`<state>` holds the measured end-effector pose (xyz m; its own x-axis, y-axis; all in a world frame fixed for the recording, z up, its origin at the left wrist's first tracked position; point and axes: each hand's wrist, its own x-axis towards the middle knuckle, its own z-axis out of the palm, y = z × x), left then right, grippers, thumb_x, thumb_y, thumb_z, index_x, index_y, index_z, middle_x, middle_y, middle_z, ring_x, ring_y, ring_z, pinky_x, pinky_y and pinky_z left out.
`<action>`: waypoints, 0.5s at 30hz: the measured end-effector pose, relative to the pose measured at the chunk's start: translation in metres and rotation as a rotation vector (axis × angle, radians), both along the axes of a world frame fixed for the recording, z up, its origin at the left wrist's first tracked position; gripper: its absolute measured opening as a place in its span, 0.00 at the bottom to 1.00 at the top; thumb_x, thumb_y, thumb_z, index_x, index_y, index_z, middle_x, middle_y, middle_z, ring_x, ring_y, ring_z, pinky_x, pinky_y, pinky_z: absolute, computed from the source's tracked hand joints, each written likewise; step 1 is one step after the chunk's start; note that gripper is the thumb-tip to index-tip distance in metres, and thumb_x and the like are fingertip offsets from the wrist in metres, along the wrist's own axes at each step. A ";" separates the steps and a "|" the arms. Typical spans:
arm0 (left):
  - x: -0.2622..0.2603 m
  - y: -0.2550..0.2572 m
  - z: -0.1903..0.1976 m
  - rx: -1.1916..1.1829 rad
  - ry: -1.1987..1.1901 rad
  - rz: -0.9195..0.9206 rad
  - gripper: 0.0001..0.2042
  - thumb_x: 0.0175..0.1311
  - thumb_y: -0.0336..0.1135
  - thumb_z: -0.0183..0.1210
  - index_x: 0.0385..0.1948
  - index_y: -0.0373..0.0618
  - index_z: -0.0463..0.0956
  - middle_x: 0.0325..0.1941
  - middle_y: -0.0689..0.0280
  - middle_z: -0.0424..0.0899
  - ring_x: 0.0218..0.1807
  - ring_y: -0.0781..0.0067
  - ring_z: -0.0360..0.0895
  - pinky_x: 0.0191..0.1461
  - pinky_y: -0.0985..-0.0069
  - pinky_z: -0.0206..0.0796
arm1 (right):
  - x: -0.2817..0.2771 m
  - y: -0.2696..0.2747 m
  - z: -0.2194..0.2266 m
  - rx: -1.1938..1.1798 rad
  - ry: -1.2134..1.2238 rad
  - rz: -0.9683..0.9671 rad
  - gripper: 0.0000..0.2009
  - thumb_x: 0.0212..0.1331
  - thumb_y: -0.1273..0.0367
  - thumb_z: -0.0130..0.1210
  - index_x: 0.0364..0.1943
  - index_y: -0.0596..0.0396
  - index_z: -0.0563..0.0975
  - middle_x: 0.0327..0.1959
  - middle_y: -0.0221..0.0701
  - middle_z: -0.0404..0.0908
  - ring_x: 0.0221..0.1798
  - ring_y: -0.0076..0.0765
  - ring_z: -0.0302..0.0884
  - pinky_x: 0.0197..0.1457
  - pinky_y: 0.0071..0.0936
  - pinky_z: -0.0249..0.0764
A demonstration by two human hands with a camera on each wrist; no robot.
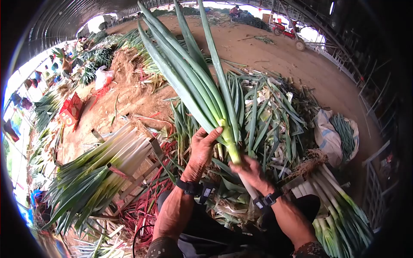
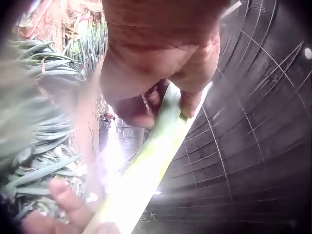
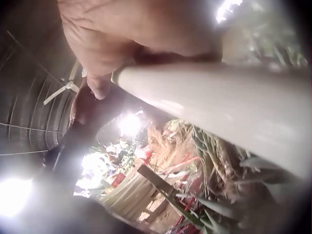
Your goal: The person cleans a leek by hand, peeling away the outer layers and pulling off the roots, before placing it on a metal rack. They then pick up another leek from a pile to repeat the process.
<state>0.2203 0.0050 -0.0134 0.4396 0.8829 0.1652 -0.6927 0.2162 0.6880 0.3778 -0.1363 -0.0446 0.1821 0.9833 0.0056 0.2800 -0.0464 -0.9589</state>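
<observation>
Holding is confirmed at frame centre in the head view: one large leek [image 1: 202, 92] is kept upright, its leaves fanning toward 12 o'clock. The right hand [image 1: 251, 172] is wrapped around the pale stalk, fingers curled tight; the grip is also seen in the right wrist view, with the white stalk passing under the palm. The left hand [image 1: 202, 150] is set at the point where stalk turns to leaf, and a leaf is pinched between thumb and fingers [image 2: 190, 100], as seen in the left wrist view.

Containers: a wooden rack [image 1: 137, 167] at 9 o'clock is loaded with trimmed leeks [image 1: 99, 172] laid parallel. At 4 o'clock a second bundle of leeks [image 1: 340, 206] is laid on the ground. A white sack [image 1: 327, 133] is noted at 3 o'clock.

Edges and room: a pile of cut green trimmings [image 1: 266, 112] is banked just behind the hands. Bare dirt floor [image 1: 275, 56] is left open from 12 to 2 o'clock, up to a railing [image 1: 370, 90] along the right edge.
</observation>
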 end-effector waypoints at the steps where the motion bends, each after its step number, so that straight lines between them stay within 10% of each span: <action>1: 0.001 -0.002 -0.001 0.012 0.028 0.021 0.14 0.66 0.25 0.63 0.53 0.36 0.78 0.52 0.61 0.84 0.53 0.70 0.80 0.61 0.70 0.71 | 0.000 0.006 0.009 0.075 0.033 -0.068 0.29 0.59 0.51 0.66 0.55 0.60 0.77 0.41 0.35 0.85 0.42 0.29 0.81 0.48 0.25 0.76; 3: 0.003 -0.008 -0.004 0.046 0.090 0.054 0.14 0.65 0.25 0.64 0.52 0.36 0.79 0.51 0.62 0.85 0.51 0.72 0.81 0.59 0.72 0.71 | 0.004 0.011 0.047 0.063 0.075 -0.064 0.27 0.61 0.55 0.65 0.54 0.63 0.77 0.51 0.44 0.84 0.54 0.36 0.83 0.55 0.28 0.77; 15: 0.014 -0.032 0.000 0.187 0.244 0.119 0.13 0.65 0.28 0.66 0.50 0.37 0.81 0.45 0.66 0.87 0.45 0.82 0.80 0.51 0.80 0.72 | 0.001 0.024 0.046 -0.109 -0.016 -0.115 0.20 0.61 0.67 0.57 0.54 0.66 0.77 0.31 0.24 0.78 0.33 0.20 0.78 0.35 0.24 0.85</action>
